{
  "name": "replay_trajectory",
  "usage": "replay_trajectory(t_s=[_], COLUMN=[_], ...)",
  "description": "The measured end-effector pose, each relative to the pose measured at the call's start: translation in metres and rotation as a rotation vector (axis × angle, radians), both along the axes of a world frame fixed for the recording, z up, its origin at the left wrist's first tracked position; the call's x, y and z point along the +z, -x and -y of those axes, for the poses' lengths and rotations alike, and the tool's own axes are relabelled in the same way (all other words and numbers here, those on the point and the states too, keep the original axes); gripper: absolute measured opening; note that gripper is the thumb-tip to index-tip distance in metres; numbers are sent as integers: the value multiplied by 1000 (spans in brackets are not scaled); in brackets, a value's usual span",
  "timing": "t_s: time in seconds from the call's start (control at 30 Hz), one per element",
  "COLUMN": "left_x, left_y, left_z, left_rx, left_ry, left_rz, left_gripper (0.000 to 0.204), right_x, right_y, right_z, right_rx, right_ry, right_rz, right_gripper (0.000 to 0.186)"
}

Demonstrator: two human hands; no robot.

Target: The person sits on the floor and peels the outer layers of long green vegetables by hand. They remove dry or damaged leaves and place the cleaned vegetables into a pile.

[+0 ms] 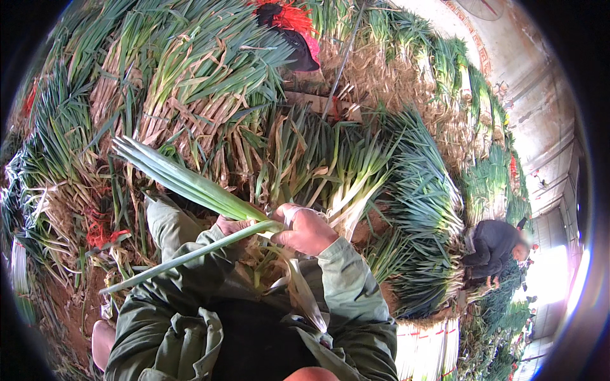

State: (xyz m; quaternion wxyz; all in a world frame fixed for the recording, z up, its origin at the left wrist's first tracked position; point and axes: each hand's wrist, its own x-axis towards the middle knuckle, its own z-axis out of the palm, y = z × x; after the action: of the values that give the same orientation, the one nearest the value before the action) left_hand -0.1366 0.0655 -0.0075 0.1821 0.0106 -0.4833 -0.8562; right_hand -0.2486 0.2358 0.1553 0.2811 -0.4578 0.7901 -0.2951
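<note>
Head view: the green onion [200, 187] lies long, tips away left. Right hand [307, 230] pinches its thick end; left hand [231, 226], nearer its tips, is half hidden, so I can't tell its grip.

The held green onion [210, 193] shades from frosty blue-green at the leaf tips to bright yellow-green near the base; its bent-back leaf [190, 255] is duller grey-green. The person's jacket [349, 279] is faded olive, over a black top [254, 343]. Stacked onions [70, 114] are deep green, streaked with straw-tan dry leaves. Red twine [98, 233] shows at left; red strands [295, 18] and black cloth [300, 54] at top. White stalks [427, 349] have thin red bands. A co-worker's clothes [492, 244] are dark grey. The off-white wall [521, 76] carries a reddish-brown patterned border [471, 33].
</note>
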Motion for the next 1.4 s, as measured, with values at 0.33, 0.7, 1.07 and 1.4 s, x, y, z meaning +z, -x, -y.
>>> replay_trajectory(t_s=[0.33,0.7,1.07,1.4], left_x=[-9,19,23,27], left_y=[7,-1,-4,-5], left_z=[36,0,-1,-5], left_rx=[-428,-46,-48,-35], left_ry=[-473,-258,-446,-427], left_rz=[391,-17,11,39], left_gripper=[62,30,28,29], right_x=[-2,-15,-36,-36], right_y=[4,-4,-11,-23], right_z=[1,-6,-18,-24], right_rx=[-13,-20,193,110], right_ry=[-15,216,593,594], right_rz=[157,-220,-906,-1036], right_gripper=[41,38,20,23])
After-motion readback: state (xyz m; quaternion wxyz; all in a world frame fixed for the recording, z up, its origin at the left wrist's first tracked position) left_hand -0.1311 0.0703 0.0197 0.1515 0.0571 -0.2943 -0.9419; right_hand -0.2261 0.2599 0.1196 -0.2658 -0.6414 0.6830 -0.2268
